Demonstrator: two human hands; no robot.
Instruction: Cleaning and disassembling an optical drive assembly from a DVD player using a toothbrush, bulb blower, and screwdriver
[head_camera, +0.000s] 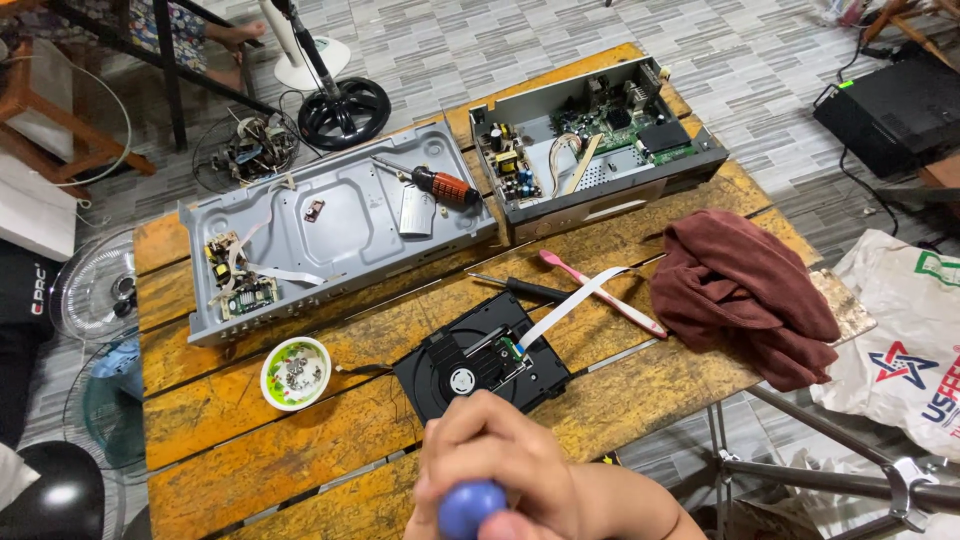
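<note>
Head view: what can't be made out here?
- Blue-handled tool: its tip is hidden under the hand gripping it.
- Which hand that is: wrist cut off by the bottom edge.
- Other hand: not visible.
- Small parts in the white bowl: too small to identify.
- Black disc drive: near edge covered by the hand.

maroon cloth (745, 290), pink toothbrush (600, 292)

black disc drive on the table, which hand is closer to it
Right. The right hand sits just at the near edge of the black disc drive, wrapped around a blue round handle; the left hand is not in view.
</note>
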